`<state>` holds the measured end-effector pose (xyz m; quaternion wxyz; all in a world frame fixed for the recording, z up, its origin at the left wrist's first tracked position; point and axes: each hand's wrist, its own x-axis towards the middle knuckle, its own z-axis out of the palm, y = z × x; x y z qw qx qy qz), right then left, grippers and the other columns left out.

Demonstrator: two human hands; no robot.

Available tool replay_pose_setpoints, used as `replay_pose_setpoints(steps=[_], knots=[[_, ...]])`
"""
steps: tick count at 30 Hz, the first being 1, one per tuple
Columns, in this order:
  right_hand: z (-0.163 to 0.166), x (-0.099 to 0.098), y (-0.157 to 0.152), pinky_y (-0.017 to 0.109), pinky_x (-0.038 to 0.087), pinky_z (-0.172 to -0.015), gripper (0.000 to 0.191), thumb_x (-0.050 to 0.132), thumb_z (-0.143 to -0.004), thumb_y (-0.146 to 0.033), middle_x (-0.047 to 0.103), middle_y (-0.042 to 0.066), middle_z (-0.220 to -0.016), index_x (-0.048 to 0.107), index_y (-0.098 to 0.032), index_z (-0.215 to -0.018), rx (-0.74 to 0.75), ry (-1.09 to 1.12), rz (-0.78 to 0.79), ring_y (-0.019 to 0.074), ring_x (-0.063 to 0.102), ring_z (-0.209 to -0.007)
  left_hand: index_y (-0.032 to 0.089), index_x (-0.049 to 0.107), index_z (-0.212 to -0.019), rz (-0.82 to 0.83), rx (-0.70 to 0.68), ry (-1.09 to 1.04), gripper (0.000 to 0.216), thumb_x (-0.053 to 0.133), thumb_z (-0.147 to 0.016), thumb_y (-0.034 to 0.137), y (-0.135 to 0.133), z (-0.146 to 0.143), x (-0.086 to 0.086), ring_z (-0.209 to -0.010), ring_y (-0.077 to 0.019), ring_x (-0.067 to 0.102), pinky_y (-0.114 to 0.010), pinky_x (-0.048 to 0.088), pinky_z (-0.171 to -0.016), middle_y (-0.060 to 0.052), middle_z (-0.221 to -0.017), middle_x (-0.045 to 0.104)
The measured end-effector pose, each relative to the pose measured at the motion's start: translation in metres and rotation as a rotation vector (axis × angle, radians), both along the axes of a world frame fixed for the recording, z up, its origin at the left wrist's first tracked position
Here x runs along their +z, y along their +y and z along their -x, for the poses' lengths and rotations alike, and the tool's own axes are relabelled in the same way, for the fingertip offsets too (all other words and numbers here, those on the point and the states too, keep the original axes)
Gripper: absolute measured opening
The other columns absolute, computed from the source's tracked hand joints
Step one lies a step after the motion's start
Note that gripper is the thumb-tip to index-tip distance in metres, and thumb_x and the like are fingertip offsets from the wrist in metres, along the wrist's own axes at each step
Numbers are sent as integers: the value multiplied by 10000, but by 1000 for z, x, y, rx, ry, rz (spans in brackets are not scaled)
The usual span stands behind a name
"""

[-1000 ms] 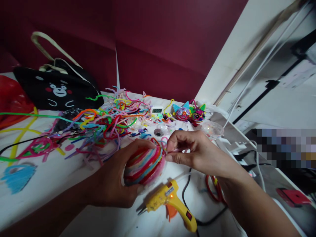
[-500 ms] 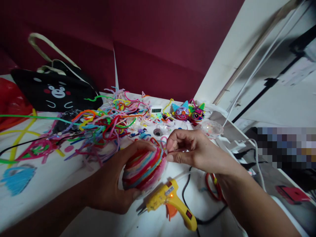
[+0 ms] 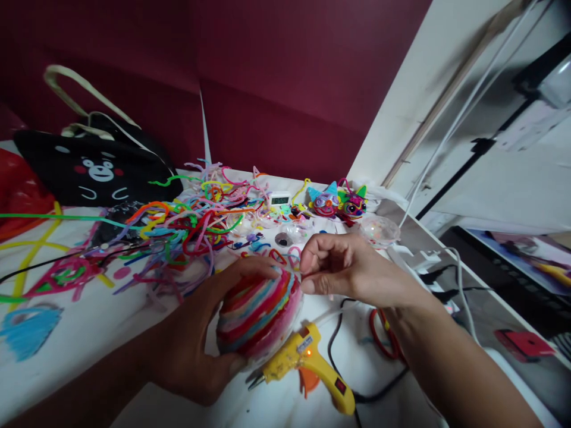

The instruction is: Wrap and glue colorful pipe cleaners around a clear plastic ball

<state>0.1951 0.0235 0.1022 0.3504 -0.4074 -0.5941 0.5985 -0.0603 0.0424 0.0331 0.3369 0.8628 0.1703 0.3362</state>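
A rounded shell [image 3: 261, 315] covered in bands of red, pink, blue and orange pipe cleaner, with a clear rim, is gripped from its left side by my left hand [image 3: 200, 333]. My thumb lies at its lower edge and my fingers reach over the top. At the shell's upper right edge, my right hand [image 3: 332, 264] is closed in a pinch; whatever is between the fingertips is too small to make out. Just below the shell a yellow hot glue gun [image 3: 307, 362] rests on its orange stand [image 3: 308, 380], its orange light lit.
A tangled heap of pipe cleaners [image 3: 196, 226] spreads across the left and back. Behind are a small digital clock [image 3: 280, 200], two decorated cat faces [image 3: 336, 202] and a clear bowl [image 3: 379, 230]. Red-handled scissors [image 3: 384, 336] and black cables lie right; a black bag [image 3: 98, 169] stands left.
The shell has tilted slightly, showing more of its striped face, and shifted a little left with my left hand. My right hand stays pinched, with a slightly wider gap to the shell.
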Motion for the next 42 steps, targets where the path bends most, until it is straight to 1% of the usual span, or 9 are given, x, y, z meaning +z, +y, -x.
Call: replay_pose_setpoints(steps=[7, 16, 22, 27, 30, 33, 37, 40, 42], knots=[[0, -5, 2, 144, 441, -470, 336, 899, -646, -269, 621, -70, -607, 603, -146, -747, 22, 44, 61, 31, 535, -502, 299, 343, -1423, -20, 8, -13, 864, 679, -630, 220, 0, -1, -2, -1375, -412, 430, -544, 377, -1157, -113, -1471, 463], [-1, -7, 3, 151, 495, -512, 339, 902, -646, -274, 648, -64, -631, 610, -144, -760, 36, 83, 107, 35, 574, -525, 313, 387, -1375, 20, -19, -41, 786, 702, -660, 238, -3, -6, 5, -1373, -403, 440, -546, 401, -1140, -108, -1454, 470], [-3, -12, 2, 147, 505, -504, 359, 910, -623, -234, 650, -60, -639, 603, -137, -781, 19, 123, 157, 44, 593, -519, 298, 369, -1386, 0, -27, -51, 822, 677, -634, 178, -5, -5, 7, -1378, -410, 428, -558, 403, -1131, -122, -1464, 453], [-3, -17, 0, 182, 532, -513, 400, 884, -638, -203, 680, -44, -684, 566, -169, -877, 36, 180, 228, 75, 633, -515, 313, 367, -1385, -27, -28, -51, 854, 676, -604, 163, -4, -6, 9, -1347, -402, 467, -566, 419, -1117, -113, -1465, 460], [-2, -18, -4, 187, 542, -518, 475, 889, -626, -210, 710, -28, -676, 536, -187, -942, 1, 202, 305, 88, 647, -508, 308, 377, -1385, -66, -17, -42, 874, 685, -580, 161, -3, -7, 10, -1322, -398, 491, -542, 409, -1132, -96, -1436, 485], [1, -20, -10, 185, 551, -498, 481, 860, -643, -184, 739, -8, -695, 528, -198, -991, -30, 242, 359, 107, 674, -496, 313, 406, -1363, -83, -20, -66, 843, 672, -575, 176, -4, -9, 14, -1296, -389, 513, -513, 427, -1122, -62, -1397, 514], [9, -26, -17, 222, 599, -553, 449, 795, -660, -128, 751, -4, -693, 542, -202, -1023, -57, 380, 357, 154, 737, -575, 337, 413, -1350, -59, -16, -97, 841, 689, -576, 161, -5, -10, 20, -1274, -368, 526, -517, 480, -1075, -81, -1381, 522], [17, -29, -22, 226, 614, -564, 453, 780, -616, -96, 759, -10, -717, 568, -195, -1004, -143, 480, 348, 137, 726, -559, 359, 389, -1376, -118, -50, -94, 902, 704, -559, 144, -4, -8, 19, -1284, -372, 511, -531, 469, -1080, -79, -1410, 490], [22, -30, -25, 216, 616, -557, 456, 774, -591, -78, 764, -12, -731, 576, -195, -985, -208, 517, 343, 120, 709, -534, 340, 394, -1376, -135, -78, -103, 906, 700, -552, 120, -3, -7, 17, -1299, -375, 492, -538, 446, -1093, -90, -1417, 468]])
